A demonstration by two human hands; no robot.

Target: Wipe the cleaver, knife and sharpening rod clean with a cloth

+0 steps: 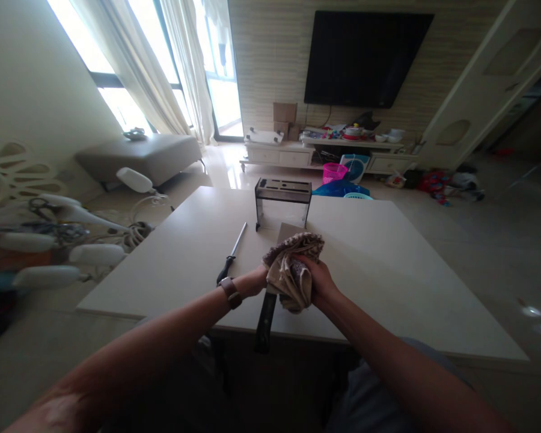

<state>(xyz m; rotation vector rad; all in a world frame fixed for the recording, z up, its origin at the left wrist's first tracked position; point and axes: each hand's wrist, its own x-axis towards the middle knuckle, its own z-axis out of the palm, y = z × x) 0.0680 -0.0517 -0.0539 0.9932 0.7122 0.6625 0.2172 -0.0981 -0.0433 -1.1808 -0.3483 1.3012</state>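
A kitchen knife with a broad blade and a black handle is held over the near side of the table, handle towards me. A brown patterned cloth is bunched around the middle of the blade. My left hand, with a watch at the wrist, grips the knife near the handle; its fingers are hidden behind the cloth. Closed on the cloth from the right is my right hand, pressing it to the blade. Left of the knife lies a honing steel with a black handle.
A clear-sided knife block with a slotted top stands beyond the blade on the white table. Behind the table are a pink basket and a low cabinet. White-shaded lamp parts are at the left.
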